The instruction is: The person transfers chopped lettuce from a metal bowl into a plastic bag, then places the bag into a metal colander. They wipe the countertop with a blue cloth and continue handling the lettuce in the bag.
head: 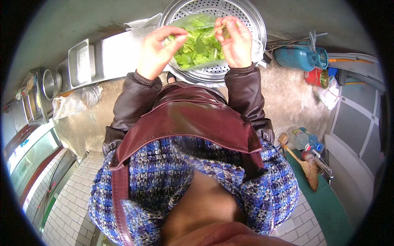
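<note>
A clear plastic bag (205, 65) of green leafy vegetables (200, 46) lies open on a round, perforated metal steamer tray (254, 23). At the bag's left side is my left hand (161, 47), its thumb and index finger close together near the leaves; whether they pinch a bit of leaf or the bag cannot be made out. Over the right part of the bag, my right hand (234, 40) has its fingers curled around a pale green leaf stalk (219, 29). Both forearms are in dark brown sleeves.
Left of the steamer runs a bright metal counter (115, 55) with a rectangular steel pan (81, 64); metal bowls (48, 84) are farther left. At right lie a blue gas cylinder (300, 57), a red tin (315, 77), plastic bottles (298, 138) and a broom (309, 172).
</note>
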